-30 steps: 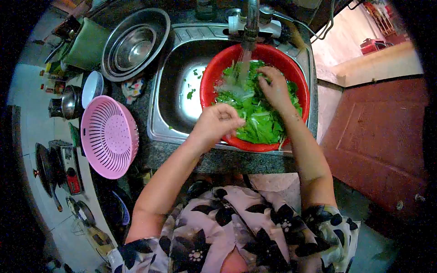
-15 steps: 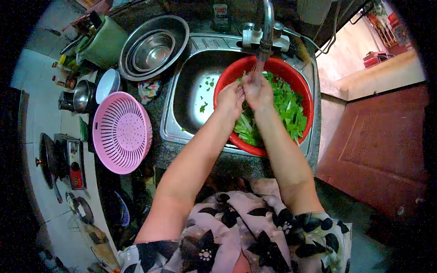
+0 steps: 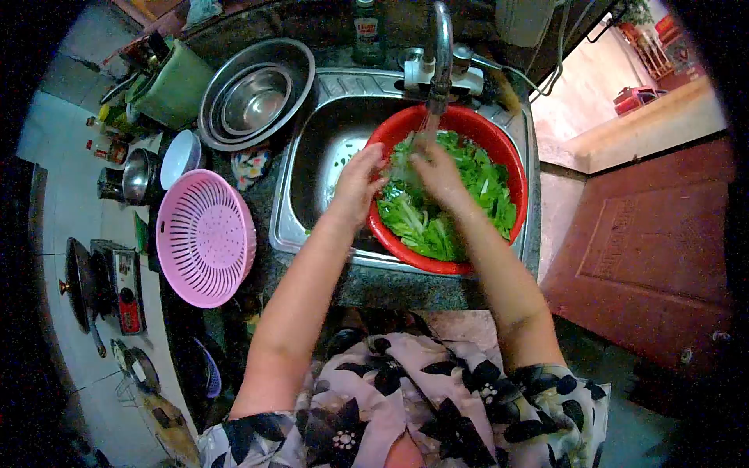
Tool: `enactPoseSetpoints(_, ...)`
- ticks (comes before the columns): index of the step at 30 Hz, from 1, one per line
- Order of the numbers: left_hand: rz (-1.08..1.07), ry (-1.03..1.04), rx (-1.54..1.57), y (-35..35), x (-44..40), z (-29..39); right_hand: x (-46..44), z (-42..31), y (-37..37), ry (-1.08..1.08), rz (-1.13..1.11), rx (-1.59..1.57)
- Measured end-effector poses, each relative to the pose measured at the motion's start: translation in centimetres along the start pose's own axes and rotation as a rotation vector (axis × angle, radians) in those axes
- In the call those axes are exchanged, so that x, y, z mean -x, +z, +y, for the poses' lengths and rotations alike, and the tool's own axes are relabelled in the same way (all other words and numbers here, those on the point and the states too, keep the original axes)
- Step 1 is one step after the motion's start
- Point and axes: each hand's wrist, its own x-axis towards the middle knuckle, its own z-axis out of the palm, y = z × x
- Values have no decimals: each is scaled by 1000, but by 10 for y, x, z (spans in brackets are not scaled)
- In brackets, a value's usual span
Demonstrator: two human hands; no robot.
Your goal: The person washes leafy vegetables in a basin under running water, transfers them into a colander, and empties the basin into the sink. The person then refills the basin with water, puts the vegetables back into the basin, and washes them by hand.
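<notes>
Chopped green leaves float in water inside a red basin, which sits in the right part of the steel sink. Water runs from the faucet into the basin. My left hand is at the basin's left rim, its fingers apart and nothing visible in them. Over the leaves, under the stream, my right hand is slightly blurred with its fingers bent; whether anything is between them cannot be made out.
A pink colander stands left of the sink, near a white bowl. Nested steel bowls lie behind it. A green bottle stands behind the sink. At the far left is a stove.
My hands were together under the stream half a second ago. Now they are apart: the left has moved left to the rim, the right is lower over the leaves.
</notes>
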Motion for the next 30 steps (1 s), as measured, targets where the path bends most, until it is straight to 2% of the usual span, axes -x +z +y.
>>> enactPoseSetpoints(1, -66, 76, -302, 4, -14, -9, -9, 9, -16, 120, 31, 96)
enactPoseSetpoints(2, -130, 151, -603, 4, -30, -25, -18, 36, -31, 13, 74, 222)
enactPoseSetpoints(4, -28, 342, -1384, 1, -51, -66, -24, 62, -34, 182, 84, 608)
enactPoseSetpoints(5, -197, 293, -1640, -7, -62, -86, -13, 49, -32, 192, -179, 801)
enactPoseSetpoints(6, -306, 132, -1927, 2, -54, -91, -2, 34, -27, 198, -442, 987)
enactPoseSetpoints(7, -387, 57, -1906, -2, -60, -97, -6, 37, -23, 104, -704, 981)
enactPoseSetpoints(8, -466, -23, -1879, -8, -66, -104, -13, 41, -24, 38, -711, 1046)
enactPoseSetpoints(9, -563, -229, -1989, 29, -38, -51, -21, 45, -27, -23, -723, 1106)
enactPoseSetpoints(10, -431, -45, -1923, 19, -44, -58, -24, 51, -30, -84, -737, 1161)
enactPoseSetpoints(11, -301, 136, -1847, 2, -54, -69, -25, 73, -29, -165, -364, 1138)
enactPoseSetpoints(12, -176, 319, -1759, -2, -56, -65, -23, 73, -23, -106, -354, 1072)
enactPoseSetpoints(13, -376, 195, -1937, 10, -51, -62, -19, 72, -18, -49, -342, 1010)
enactPoseSetpoints(14, -517, 53, -1883, 10, -53, -76, -19, 70, -16, 8, -331, 950)
enactPoseSetpoints(16, -749, -113, -1966, 17, -56, -70, -23, 58, -23, 63, -573, 885)
enactPoseSetpoints(18, -679, 12, -1851, 15, -64, -64, -29, 48, -35, 120, -808, 808)
enactPoseSetpoints(20, -610, 146, -1790, 4, -70, -56, -26, 46, -59, -57, -499, 630)
enactPoseSetpoints(21, -577, 220, -1778, 1, -72, -52, -25, 58, -66, -121, -408, 531)
enactPoseSetpoints(22, -548, 289, -1762, -2, -69, -51, -16, 10, -80, -58, -434, 454)
enactPoseSetpoints(24, -549, 301, -1786, -4, -53, -47, 0, 6, -99, -192, -248, 533)
enactPoseSetpoints(27, -488, 321, -1821, 2, -34, -36, 28, -16, -128, 119, -369, 782)
enactPoseSetpoints(28, -454, 320, -1831, 2, -29, -33, 54, -38, -126, 98, -288, 724)
enactPoseSetpoints(29, -443, 275, -1813, 0, -27, -33, 78, -45, -126, 111, -325, 698)
enactPoseSetpoints(30, -414, 324, -1773, 0, -26, -35, 96, -49, -125, 184, -512, 751)
